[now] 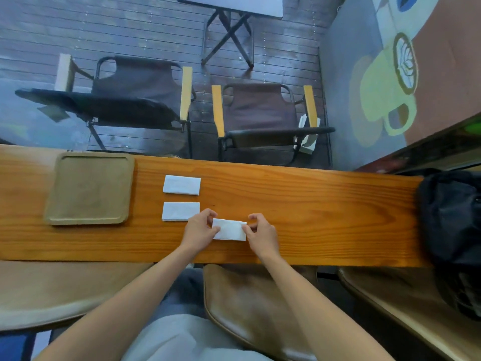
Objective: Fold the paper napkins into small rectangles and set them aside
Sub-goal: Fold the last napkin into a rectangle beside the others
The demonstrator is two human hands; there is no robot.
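A folded white napkin (229, 229) lies flat on the wooden table (312, 204), held between both hands: the left hand (199, 231) pinches its left end and the right hand (261, 234) pinches its right end, fingers curled onto the paper. Just left of the left hand sit two more folded napkins (181, 211), one nearer and one farther (182, 185). Farther left rests a tan tray (88, 188).

A black bag (451, 220) at the wooden counter's (312, 194) right end runs off frame, contents indiscernible.
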